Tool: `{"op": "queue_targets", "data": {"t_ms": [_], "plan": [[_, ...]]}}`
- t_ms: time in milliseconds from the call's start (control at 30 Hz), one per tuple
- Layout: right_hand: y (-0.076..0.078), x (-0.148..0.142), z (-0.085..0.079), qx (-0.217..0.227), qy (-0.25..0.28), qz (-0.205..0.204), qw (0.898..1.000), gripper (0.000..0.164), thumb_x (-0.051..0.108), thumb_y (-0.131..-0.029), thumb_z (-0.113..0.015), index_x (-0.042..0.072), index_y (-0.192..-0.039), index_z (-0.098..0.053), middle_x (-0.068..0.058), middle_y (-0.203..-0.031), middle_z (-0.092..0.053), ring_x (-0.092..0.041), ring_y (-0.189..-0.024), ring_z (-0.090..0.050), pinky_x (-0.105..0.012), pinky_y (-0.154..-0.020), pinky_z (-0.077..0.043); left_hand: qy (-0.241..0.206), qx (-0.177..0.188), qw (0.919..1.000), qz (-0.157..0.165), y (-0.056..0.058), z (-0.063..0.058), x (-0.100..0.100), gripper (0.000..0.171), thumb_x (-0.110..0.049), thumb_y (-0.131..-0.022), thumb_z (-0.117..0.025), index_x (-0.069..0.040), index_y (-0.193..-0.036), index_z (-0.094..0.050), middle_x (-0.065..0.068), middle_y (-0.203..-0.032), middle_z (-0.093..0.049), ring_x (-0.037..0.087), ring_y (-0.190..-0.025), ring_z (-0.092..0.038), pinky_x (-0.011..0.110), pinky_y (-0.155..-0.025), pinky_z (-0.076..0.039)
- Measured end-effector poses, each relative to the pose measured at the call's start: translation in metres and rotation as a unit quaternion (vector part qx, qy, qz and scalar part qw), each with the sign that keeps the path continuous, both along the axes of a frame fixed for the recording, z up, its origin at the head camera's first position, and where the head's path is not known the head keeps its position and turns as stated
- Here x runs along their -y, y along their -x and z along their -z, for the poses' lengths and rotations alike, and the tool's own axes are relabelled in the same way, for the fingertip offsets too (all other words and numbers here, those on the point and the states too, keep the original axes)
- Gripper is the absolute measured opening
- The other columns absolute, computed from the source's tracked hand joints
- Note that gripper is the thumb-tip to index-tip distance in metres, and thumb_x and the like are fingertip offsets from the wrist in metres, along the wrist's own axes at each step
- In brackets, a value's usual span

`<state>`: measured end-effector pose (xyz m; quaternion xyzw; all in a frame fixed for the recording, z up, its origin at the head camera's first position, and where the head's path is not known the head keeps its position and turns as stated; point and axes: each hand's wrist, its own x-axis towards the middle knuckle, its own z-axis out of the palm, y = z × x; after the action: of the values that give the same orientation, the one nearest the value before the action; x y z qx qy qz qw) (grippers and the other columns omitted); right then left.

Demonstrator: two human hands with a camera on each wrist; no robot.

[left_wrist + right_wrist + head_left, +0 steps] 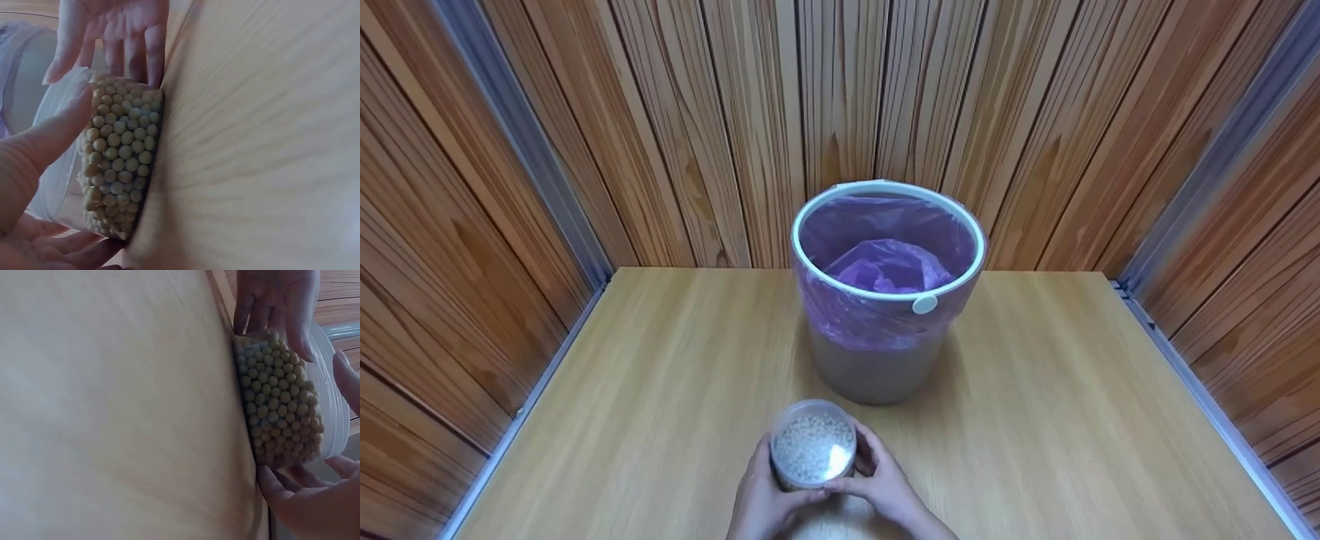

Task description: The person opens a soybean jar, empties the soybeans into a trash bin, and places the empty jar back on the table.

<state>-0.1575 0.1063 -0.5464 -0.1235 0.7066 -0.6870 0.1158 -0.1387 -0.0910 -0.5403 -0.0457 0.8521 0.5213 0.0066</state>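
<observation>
A round, clear plastic jar (814,442) of pale dried beans stands near the front of the table, between both hands. My left hand (760,495) grips its left side, the thumb lying along the front of the wall. From the right, my right hand (883,480) grips the same jar, its thumb also at the front and its fingers around the far side. Side-on in the left wrist view, the round beans (121,149) fill the lower part, below a translucent lid (53,157). In the right wrist view the jar's base is right at the tabletop.
Behind the jar stands a grey bucket (877,375) with a pale rim and a purple plastic bag (855,319) lining it and folded over the outside. Wood-panelled walls (660,135) enclose the wooden table (682,360) at the back and both sides, with metal strips along its side edges.
</observation>
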Motion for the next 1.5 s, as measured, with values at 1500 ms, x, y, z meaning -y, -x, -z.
{"op": "queue_targets", "data": {"t_ms": [1500], "plan": [[-0.022, -0.073, -0.103, -0.266, -0.165, 0.033, 0.949, 0.108, 0.037, -0.064, -0.092, 0.017, -0.153, -0.035, -0.002, -0.152, -0.045, -0.016, -0.131, -0.05, -0.035, -0.105, -0.046, -0.194, -0.14, 0.9615, 0.136, -0.021, -0.074, -0.064, 0.116, -0.02, -0.058, -0.096, -0.02, -0.152, -0.027, 0.01, -0.148, -0.045, 0.03, -0.132, -0.045, 0.048, -0.11, -0.035]]}}
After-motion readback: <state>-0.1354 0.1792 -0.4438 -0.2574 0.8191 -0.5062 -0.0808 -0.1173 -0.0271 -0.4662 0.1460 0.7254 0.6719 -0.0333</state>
